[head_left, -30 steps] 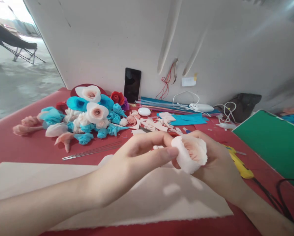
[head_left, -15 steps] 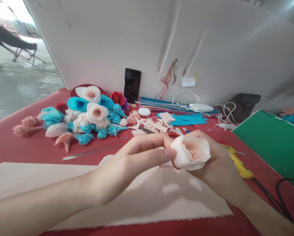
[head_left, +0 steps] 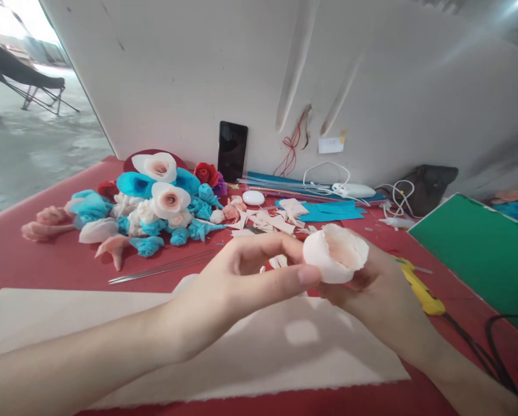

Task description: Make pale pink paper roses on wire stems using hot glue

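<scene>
Between my two hands is a pale pink paper rose (head_left: 334, 257), tilted so that its outer petals face me and its ruffled rim shows at the top. My left hand (head_left: 259, 268) pinches the rose's left side, thumb in front and forefinger behind. Around the right side and underneath, my right hand (head_left: 377, 283) holds it; most of those fingers are hidden behind the flower. Below the hands lies a large cream paper sheet (head_left: 250, 358) with their shadows on it.
Finished paper flowers (head_left: 170, 199) crowd the back left beside thin metal wires (head_left: 159, 267). Paper scraps (head_left: 267, 219) and blue strips (head_left: 332, 211) lie behind my hands. A yellow glue gun (head_left: 421, 292) and a green board (head_left: 479, 254) are at right; a phone (head_left: 233, 151) leans on the wall.
The rose has been tipped, so its swirled centre shows less and its outer side more. My left thumb has shifted slightly lower and to the right along it.
</scene>
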{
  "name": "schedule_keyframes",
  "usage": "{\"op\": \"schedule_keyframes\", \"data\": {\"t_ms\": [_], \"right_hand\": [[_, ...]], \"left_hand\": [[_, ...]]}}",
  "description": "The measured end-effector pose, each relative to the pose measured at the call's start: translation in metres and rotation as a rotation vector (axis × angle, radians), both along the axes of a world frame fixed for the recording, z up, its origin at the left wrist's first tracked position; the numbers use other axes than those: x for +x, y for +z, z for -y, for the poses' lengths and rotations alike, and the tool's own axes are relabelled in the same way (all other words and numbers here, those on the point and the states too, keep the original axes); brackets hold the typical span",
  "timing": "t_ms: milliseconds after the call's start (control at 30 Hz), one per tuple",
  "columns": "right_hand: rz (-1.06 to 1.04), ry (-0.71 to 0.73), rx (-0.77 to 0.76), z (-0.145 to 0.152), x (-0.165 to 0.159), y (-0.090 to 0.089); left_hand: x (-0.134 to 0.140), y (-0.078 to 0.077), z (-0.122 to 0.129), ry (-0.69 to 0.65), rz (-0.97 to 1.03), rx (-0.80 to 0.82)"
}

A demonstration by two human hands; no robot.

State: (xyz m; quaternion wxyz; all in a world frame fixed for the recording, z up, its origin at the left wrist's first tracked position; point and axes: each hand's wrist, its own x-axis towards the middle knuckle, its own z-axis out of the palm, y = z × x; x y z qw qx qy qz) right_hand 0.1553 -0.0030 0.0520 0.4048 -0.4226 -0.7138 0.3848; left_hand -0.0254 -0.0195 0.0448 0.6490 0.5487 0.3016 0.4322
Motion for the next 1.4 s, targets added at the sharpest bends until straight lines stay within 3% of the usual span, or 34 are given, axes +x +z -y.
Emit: {"op": "schedule_keyframes", "data": {"t_ms": [133,467,700,900,1133,1400], "right_hand": [[0.022,0.054,0.014,-0.001,0.0,0.0],[0.134,-0.02,0.202,-0.004,0.0,0.0],[0.141,0.003,0.269,-0.006,0.003,-0.004],[0.095,0.041,0.298,-0.01,0.006,-0.006],[0.102,0.143,0.235,-0.006,0.004,-0.002],[0.074,0.145,0.169,-0.002,-0.001,-0.002]], "left_hand": [[0.0,-0.002,0.001,0.04,-0.077,-0.032],[0.005,0.0,0.002,0.072,-0.062,-0.098],[0.005,0.0,0.0,0.007,0.032,-0.1],[0.004,-0.001,-0.002,0.078,0.003,0.05],[0.01,0.001,0.003,0.203,-0.29,0.561],[0.01,0.001,0.002,0.279,-0.386,0.65]]}}
